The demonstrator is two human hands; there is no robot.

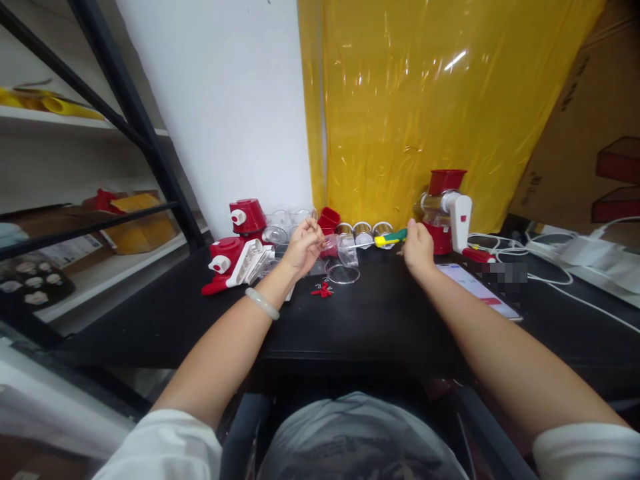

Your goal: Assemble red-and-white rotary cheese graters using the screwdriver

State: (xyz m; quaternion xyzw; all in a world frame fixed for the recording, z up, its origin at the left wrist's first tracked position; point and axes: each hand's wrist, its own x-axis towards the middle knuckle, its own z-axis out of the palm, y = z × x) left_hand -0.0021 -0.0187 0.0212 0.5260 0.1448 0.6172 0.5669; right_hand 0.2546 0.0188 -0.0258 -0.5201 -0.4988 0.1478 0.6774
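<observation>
My right hand (419, 247) is closed on the green and yellow handle of a screwdriver (393, 237), whose shaft points left toward my other hand. My left hand (303, 245) has its fingers pinched together beside a red and clear plastic part (346, 249); what lies between the fingertips is too small to make out. Below it on the black table are small red pieces with screws (323, 289) and a clear ring (343, 273). Several metal grater drums (363, 235) stand behind the screwdriver.
Red and white grater bodies (227, 257) and clear cups (277, 233) stand at left. An assembled rotary grater (445, 210) is at right, near a phone (477, 290) and white cables (545, 257). Yellow wrapped sheeting (425, 113) rises behind the black table (360, 327).
</observation>
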